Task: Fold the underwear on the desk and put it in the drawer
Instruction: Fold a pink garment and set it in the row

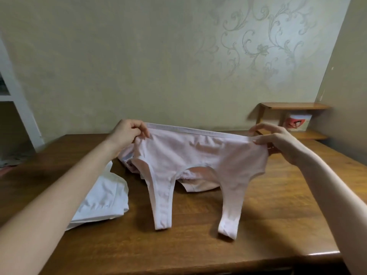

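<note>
The left hand (129, 132) and right hand (278, 139) each pinch an end of the waistband, holding the pale pink underwear (198, 155) stretched between them above the table (258, 225). It hangs limp, light and soft; the firmer waistband corners look the best hold. Beside the left forearm lies white cloth (101, 203).

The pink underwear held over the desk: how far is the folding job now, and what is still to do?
Early. Nothing visibly put away: no drawer shows here. In hand: the left hand and right hand pinch the waistband of the pink underwear, spread out unfolded, its lower ends touching the wooden desk. Left: folding it, then the other garments under it and the white garment, whose folding state I cannot judge, then storing them.
</note>
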Demonstrator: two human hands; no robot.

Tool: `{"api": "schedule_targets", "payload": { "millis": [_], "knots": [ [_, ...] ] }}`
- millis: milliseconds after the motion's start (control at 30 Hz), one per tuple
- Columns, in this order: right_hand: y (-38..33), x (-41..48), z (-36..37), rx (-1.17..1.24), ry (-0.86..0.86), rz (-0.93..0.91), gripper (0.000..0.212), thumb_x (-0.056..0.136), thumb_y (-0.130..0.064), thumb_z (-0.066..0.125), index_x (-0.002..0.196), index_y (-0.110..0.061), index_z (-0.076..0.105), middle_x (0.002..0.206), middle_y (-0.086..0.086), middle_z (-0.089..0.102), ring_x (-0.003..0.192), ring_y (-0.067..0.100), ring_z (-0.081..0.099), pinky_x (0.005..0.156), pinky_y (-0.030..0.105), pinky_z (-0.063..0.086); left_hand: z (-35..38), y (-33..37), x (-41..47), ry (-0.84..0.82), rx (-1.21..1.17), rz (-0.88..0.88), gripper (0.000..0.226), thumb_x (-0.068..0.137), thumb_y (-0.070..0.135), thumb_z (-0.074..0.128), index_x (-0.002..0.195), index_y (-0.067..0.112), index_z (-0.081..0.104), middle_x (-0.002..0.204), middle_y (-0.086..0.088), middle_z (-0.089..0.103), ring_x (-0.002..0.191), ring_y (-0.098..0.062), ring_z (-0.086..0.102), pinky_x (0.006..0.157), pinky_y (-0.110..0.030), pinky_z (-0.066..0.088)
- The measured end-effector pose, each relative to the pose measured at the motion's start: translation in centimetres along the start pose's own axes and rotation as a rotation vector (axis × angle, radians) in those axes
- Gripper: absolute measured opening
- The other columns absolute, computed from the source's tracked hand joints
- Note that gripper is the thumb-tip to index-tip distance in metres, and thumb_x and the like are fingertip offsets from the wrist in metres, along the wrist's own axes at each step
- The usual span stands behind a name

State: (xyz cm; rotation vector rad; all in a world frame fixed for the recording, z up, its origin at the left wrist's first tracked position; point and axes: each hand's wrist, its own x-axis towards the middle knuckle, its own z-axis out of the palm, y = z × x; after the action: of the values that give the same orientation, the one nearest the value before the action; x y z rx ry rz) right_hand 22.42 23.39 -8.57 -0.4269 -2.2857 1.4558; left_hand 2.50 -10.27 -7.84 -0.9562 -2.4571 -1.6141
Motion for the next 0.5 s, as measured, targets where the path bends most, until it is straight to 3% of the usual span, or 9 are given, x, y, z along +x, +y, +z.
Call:
{"api": "schedule_targets", "payload": {
  "millis": [67,167,233,300,400,433,500],
  "knots": [
    [-1.3,-0.5,0.3,-0.034,-0.061,-0.047,0.023,0.083,-0.002,0.058,0.083,-0.021,0.071,0.084,0.009,0.061,0.073,0.021,0.056,0.050,0.026,0.048,0.3,1.1,-0.3,0.083,0.195,0.035,0.035,0.082,-0.004,0.048,0.075,0.020,0.072,0.072,0.006,0.068,0.061,-0.005,0.054,0.058,-0.017,0.042],
    [-4.1,-1.2,0.8,-0.005,-0.241,-0.107,0.015,0.084,-0.006,0.062,0.081,-0.015,0.073,0.086,0.007,0.069,0.081,0.025,0.065,0.058,0.029,0.057,0.5,3.3,-0.5,0.124,0.499,0.261,0.029,0.078,0.002,0.062,0.101,0.018,0.070,0.099,0.004,0.062,0.087,-0.012,0.055,0.075,-0.021,0.039],
    [-6.3,-1.9,1.6,-0.011,-0.452,-0.143,0.020,0.080,-0.006,0.065,0.100,-0.008,0.070,0.096,0.006,0.073,0.091,0.022,0.069,0.073,0.030,0.059,1.2,4.8,-0.8,0.054,0.523,0.418,0.041,0.074,-0.006,0.064,0.111,0.013,0.065,0.111,-0.001,0.059,0.100,-0.011,0.056,0.080,-0.007,0.036],
    [-8.2,-2.2,3.1,-0.064,-0.529,-0.190,0.031,0.080,0.001,0.064,0.111,-0.003,0.063,0.100,0.010,0.074,0.094,0.021,0.070,0.079,0.031,0.058,2.2,6.0,-1.1,-0.043,0.471,0.483,0.046,0.073,-0.010,0.063,0.115,0.010,0.063,0.115,-0.005,0.058,0.104,-0.011,0.055,0.075,0.004,0.031],
    [-10.0,-1.8,6.7,-0.217,-0.235,-0.347,0.010,0.083,-0.009,0.068,0.092,-0.006,0.070,0.074,0.009,0.072,0.066,0.017,0.068,0.060,0.031,0.057,4.1,7.9,-1.6,-0.158,0.366,0.492,0.027,0.085,0.014,0.065,0.112,0.013,0.066,0.112,-0.004,0.062,0.104,-0.014,0.057,0.078,-0.008,0.041],
    [-10.4,-1.4,7.6,-0.318,-0.101,-0.431,0.006,0.081,-0.016,0.071,0.084,-0.011,0.072,0.066,0.006,0.067,0.059,0.015,0.062,0.056,0.030,0.050,4.6,8.4,-1.7,-0.198,0.324,0.461,0.030,0.086,0.028,0.063,0.111,0.012,0.067,0.110,-0.004,0.063,0.104,-0.015,0.058,0.082,-0.014,0.042],
    [-10.7,-0.4,9.0,-0.498,0.085,-0.547,0.007,0.077,-0.027,0.074,0.078,-0.021,0.073,0.066,-0.001,0.058,0.064,0.013,0.053,0.059,0.028,0.038,5.1,9.1,-1.8,-0.232,0.284,0.408,0.053,0.076,0.051,0.060,0.109,0.010,0.065,0.104,-0.002,0.062,0.100,-0.016,0.058,0.076,-0.010,0.041]
  ]
}}
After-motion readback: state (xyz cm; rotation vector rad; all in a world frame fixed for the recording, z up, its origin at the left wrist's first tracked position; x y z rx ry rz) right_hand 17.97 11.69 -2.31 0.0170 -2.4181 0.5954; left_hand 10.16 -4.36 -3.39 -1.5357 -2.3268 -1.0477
